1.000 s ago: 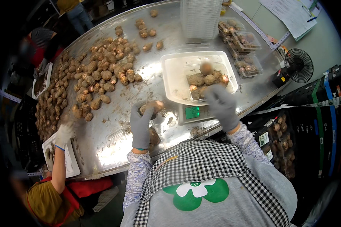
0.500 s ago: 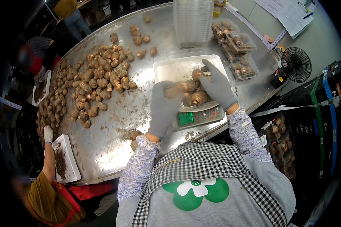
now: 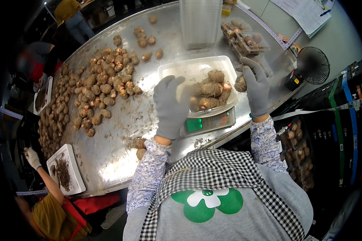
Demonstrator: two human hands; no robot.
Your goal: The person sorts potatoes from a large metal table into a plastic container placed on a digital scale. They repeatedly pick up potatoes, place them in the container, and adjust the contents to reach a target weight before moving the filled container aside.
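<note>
Both my hands wear grey gloves. My right hand (image 3: 256, 88) has its fingers closed on a small brown taro (image 3: 240, 84) just past the right rim of the white tray (image 3: 165, 72). At the tray's left side, my left hand (image 3: 169, 106) is open, fingers apart and partly blurred, close beside several taros (image 3: 212, 89). Those taros lie heaped in a clear plastic box inside the tray; its walls are hard to make out. Underneath stands a digital scale (image 3: 210, 124) with a lit green display.
A large heap of taros (image 3: 104, 76) spreads over the metal table (image 3: 120, 156). Behind the tray rises a stack of clear boxes (image 3: 200, 24); filled boxes (image 3: 251, 42) and a black fan (image 3: 313, 66) stand right. A co-worker's gloved hand (image 3: 32, 157) is near a soil-filled tray (image 3: 81, 182).
My hands have moved apart. The right one has drawn right, out of the box, with a taro. The co-worker's hand at lower left has moved left, away from the heap.
</note>
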